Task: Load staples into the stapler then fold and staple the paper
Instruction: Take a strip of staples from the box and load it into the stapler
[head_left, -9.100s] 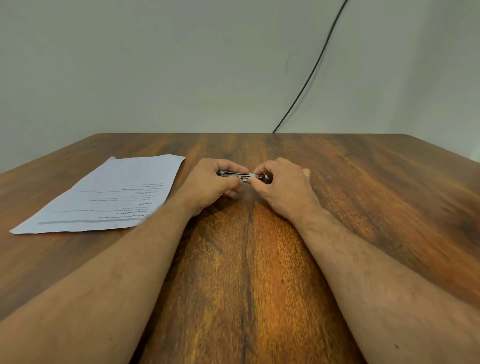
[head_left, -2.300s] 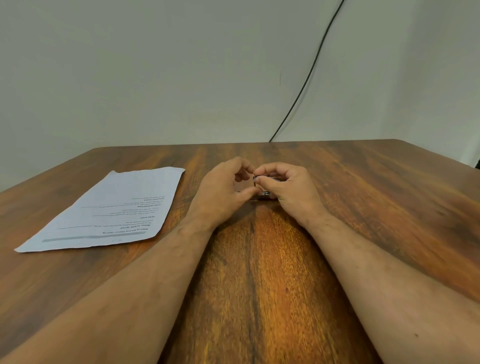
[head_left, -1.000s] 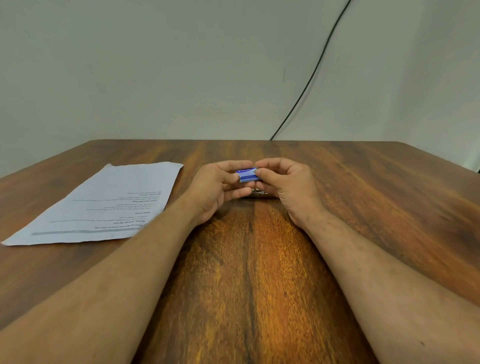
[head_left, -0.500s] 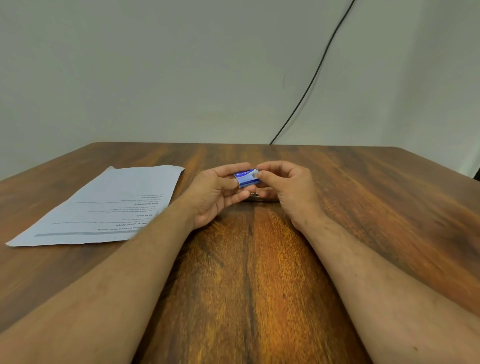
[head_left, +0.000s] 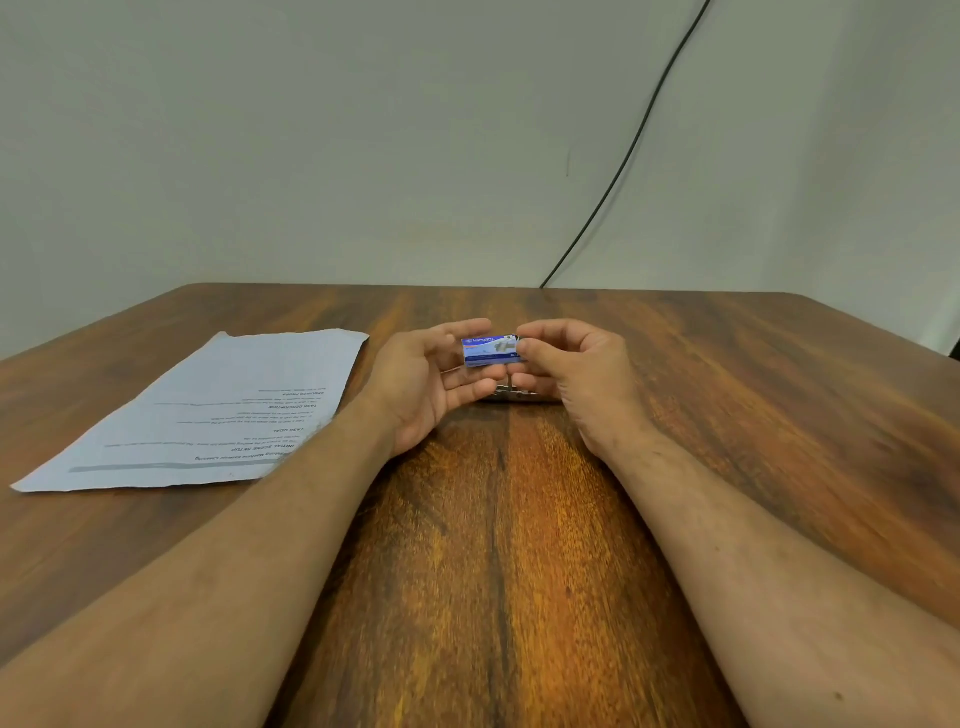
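From the head camera I see both of my forearms reaching over the wooden table (head_left: 727, 395), the hands meeting near its middle. My left hand (head_left: 423, 382) is turned palm up, its fingers curled under a small blue staple box (head_left: 489, 351) and its thumb lying along the box's far edge, so it grips the box. My right hand (head_left: 569, 371) pinches the box's right end between thumb and forefinger, the other fingers curled beneath. The box is lifted off the table, label facing me. Just under the hands a metal stapler (head_left: 511, 395) lies on the wood, mostly hidden, so I cannot tell whether it is open. The printed paper (head_left: 208, 410) lies flat and unfolded to the left, apart from the hands. A black cable (head_left: 631, 150) runs down the wall behind the table.
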